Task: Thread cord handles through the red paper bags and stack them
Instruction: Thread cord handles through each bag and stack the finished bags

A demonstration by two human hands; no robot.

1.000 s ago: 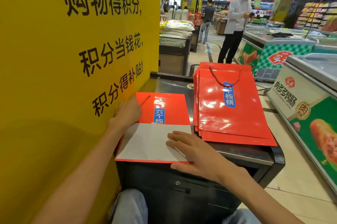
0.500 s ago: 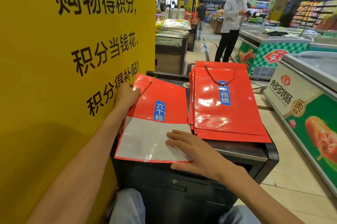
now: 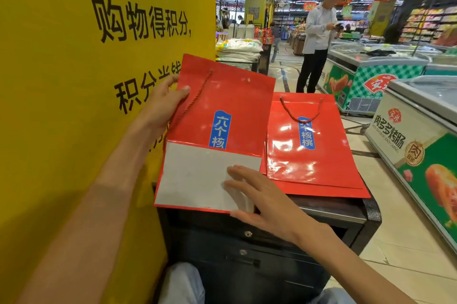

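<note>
While right hand (image 3: 262,202) presses it, left hand (image 3: 163,103) grips red bag (image 3: 230,96).

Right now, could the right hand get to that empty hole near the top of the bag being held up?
Probably yes. The right hand lies flat on the white folded bottom of the bag, holding nothing. The empty hole sits uncovered near the top edge, with only bare red paper between. The left hand grips the far corner by the cord.

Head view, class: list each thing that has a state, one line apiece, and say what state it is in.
Held bag: flat, top edge lifted, cord in one hole only.
Cord: one end threaded, rest hanging loose.
Stack: flat on the counter, top bag's handle threaded.
Left hand: grips the bag's top corner.
Right hand: fingers straight, on the white flap.
</note>
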